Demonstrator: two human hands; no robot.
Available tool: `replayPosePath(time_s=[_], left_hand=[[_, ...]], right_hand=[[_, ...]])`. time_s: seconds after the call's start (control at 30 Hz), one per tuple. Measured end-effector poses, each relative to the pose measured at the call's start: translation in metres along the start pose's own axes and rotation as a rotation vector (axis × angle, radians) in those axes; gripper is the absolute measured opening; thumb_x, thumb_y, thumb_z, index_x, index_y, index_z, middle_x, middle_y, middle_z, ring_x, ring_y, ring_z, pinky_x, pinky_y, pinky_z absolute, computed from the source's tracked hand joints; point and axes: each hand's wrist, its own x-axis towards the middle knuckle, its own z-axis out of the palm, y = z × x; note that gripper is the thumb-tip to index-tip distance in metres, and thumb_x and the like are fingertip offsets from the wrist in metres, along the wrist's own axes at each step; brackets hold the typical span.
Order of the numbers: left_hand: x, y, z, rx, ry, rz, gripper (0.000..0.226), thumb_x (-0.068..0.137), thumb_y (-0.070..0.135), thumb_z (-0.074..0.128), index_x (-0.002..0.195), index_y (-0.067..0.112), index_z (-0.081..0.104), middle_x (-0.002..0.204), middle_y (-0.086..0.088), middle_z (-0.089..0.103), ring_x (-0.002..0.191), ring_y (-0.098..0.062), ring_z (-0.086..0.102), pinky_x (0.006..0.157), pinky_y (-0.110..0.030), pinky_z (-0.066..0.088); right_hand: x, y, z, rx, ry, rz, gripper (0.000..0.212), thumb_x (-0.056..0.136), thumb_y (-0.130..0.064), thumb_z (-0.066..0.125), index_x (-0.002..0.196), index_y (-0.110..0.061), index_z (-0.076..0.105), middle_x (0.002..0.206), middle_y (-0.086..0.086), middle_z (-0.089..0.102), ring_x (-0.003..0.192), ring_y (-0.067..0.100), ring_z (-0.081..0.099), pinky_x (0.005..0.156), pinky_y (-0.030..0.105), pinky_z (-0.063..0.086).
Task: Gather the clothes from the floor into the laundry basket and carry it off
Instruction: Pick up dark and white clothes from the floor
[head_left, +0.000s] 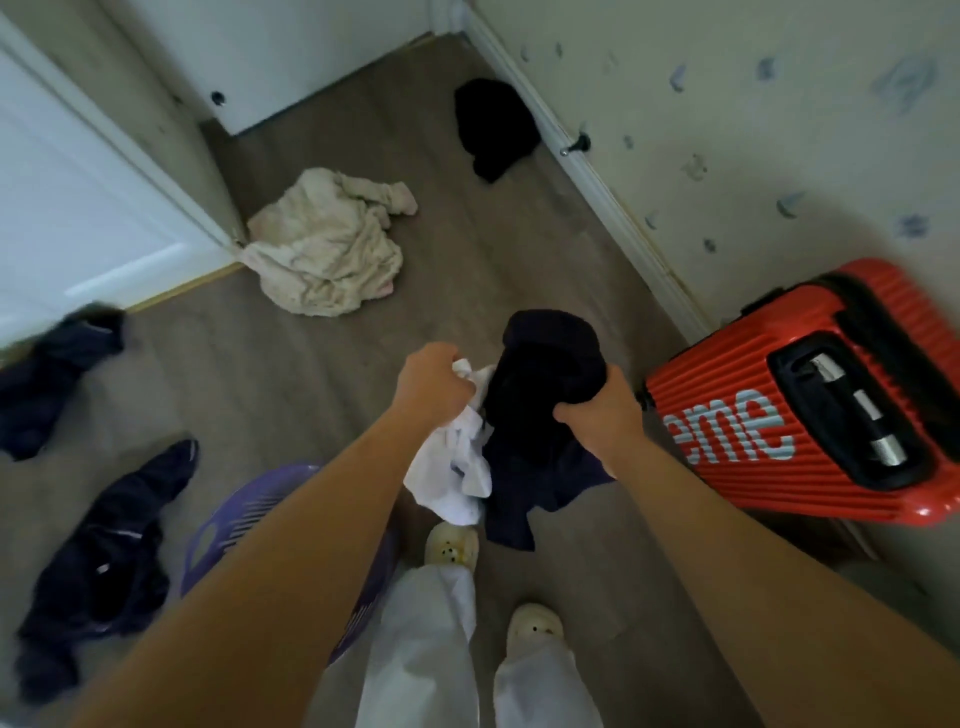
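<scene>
My left hand (434, 384) grips a white garment (452, 478) that hangs down in front of me. My right hand (597, 410) holds a dark navy garment (540, 415) beside it, bunched at the top. The purple laundry basket (244, 514) stands on the floor under my left forearm, mostly hidden by the arm. On the floor lie a cream fleece garment (324, 249), a black garment (493, 127) by the far baseboard, and two dark navy garments at the left, one farther away (52, 379) and one nearer (104, 566).
A red hard-shell suitcase (810, 395) stands at the right against the patterned wall. A white door (72, 208) is at the left and another white door panel (291, 52) at the far end. My slippered feet (535, 629) stand on grey wood flooring.
</scene>
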Motion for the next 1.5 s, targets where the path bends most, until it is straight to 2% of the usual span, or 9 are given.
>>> replayPosePath(time_s=[0.13, 0.23, 0.47, 0.73, 0.8, 0.93, 1.17, 1.33, 1.5], left_hand=[[-0.055, 0.003, -0.049, -0.049, 0.128, -0.004, 0.036, 0.080, 0.008, 0.061, 0.055, 0.017, 0.036, 0.056, 0.003, 0.042, 0.059, -0.016, 0.042, 0.047, -0.025, 0.029], [-0.087, 0.005, -0.081, -0.063, 0.201, -0.021, 0.027, 0.079, 0.010, 0.062, 0.061, 0.011, 0.042, 0.062, -0.001, 0.046, 0.064, -0.019, 0.045, 0.051, -0.028, 0.031], [-0.191, -0.032, -0.172, -0.094, 0.413, -0.117, 0.016, 0.075, 0.010, 0.060, 0.065, 0.007, 0.049, 0.067, -0.004, 0.049, 0.070, -0.023, 0.048, 0.062, -0.028, 0.035], [-0.271, -0.100, -0.227, -0.058, 0.555, -0.176, 0.037, 0.077, 0.005, 0.055, 0.054, 0.016, 0.028, 0.056, 0.003, 0.032, 0.053, -0.012, 0.031, 0.048, -0.025, 0.021], [-0.284, -0.125, -0.233, -0.084, 0.576, -0.199, 0.038, 0.077, 0.005, 0.056, 0.053, 0.015, 0.028, 0.056, 0.003, 0.033, 0.053, -0.011, 0.031, 0.049, -0.024, 0.022], [-0.299, -0.170, -0.241, -0.094, 0.527, -0.221, 0.035, 0.077, 0.006, 0.058, 0.055, 0.015, 0.033, 0.057, 0.001, 0.037, 0.064, -0.019, 0.041, 0.052, -0.026, 0.028], [-0.286, -0.239, -0.220, -0.219, 0.379, -0.205, 0.025, 0.078, 0.006, 0.061, 0.063, 0.011, 0.042, 0.063, 0.000, 0.041, 0.067, -0.019, 0.042, 0.061, -0.029, 0.035], [-0.253, -0.269, -0.173, -0.321, 0.273, -0.216, 0.023, 0.080, 0.008, 0.060, 0.065, 0.011, 0.044, 0.062, 0.001, 0.041, 0.062, -0.015, 0.040, 0.052, -0.021, 0.030], [-0.217, -0.270, -0.131, -0.442, 0.233, -0.179, 0.032, 0.082, 0.009, 0.061, 0.059, 0.016, 0.039, 0.060, 0.004, 0.041, 0.056, -0.010, 0.040, 0.052, -0.021, 0.030]], right_hand=[[-0.042, -0.054, 0.005, 0.001, -0.092, -0.151, 0.062, 0.076, -0.007, 0.073, 0.131, -0.008, 0.045, 0.112, 0.003, 0.058, 0.096, 0.019, 0.054, 0.081, 0.032, 0.046], [-0.067, -0.088, 0.011, -0.036, -0.123, -0.239, 0.063, 0.077, -0.013, 0.071, 0.134, -0.011, 0.045, 0.123, 0.009, 0.059, 0.109, 0.027, 0.057, 0.091, 0.038, 0.049], [-0.167, -0.171, 0.067, -0.155, -0.300, -0.510, 0.050, 0.076, -0.027, 0.068, 0.123, -0.017, 0.054, 0.108, 0.000, 0.062, 0.095, 0.020, 0.059, 0.065, 0.021, 0.042], [-0.271, -0.207, 0.162, -0.141, -0.454, -0.649, 0.027, 0.073, -0.026, 0.068, 0.096, -0.024, 0.053, 0.084, -0.010, 0.059, 0.078, 0.011, 0.055, 0.065, 0.025, 0.040], [-0.288, -0.206, 0.184, -0.128, -0.492, -0.633, 0.024, 0.073, -0.023, 0.068, 0.089, -0.028, 0.050, 0.082, -0.012, 0.057, 0.076, 0.011, 0.056, 0.062, 0.024, 0.040], [-0.307, -0.196, 0.226, -0.101, -0.553, -0.531, 0.033, 0.074, -0.020, 0.067, 0.105, -0.021, 0.057, 0.104, 0.000, 0.065, 0.093, 0.019, 0.061, 0.074, 0.028, 0.046], [-0.282, -0.150, 0.279, -0.035, -0.598, -0.316, 0.046, 0.077, -0.009, 0.069, 0.121, -0.015, 0.059, 0.113, 0.006, 0.066, 0.103, 0.022, 0.063, 0.091, 0.038, 0.052], [-0.249, -0.101, 0.299, 0.026, -0.526, -0.215, 0.039, 0.080, -0.008, 0.069, 0.111, -0.025, 0.054, 0.099, -0.006, 0.064, 0.091, 0.012, 0.061, 0.070, 0.022, 0.048], [-0.203, -0.065, 0.299, -0.069, -0.494, -0.214, 0.048, 0.080, 0.000, 0.064, 0.123, -0.017, 0.053, 0.101, -0.004, 0.063, 0.090, 0.010, 0.061, 0.067, 0.019, 0.045]])
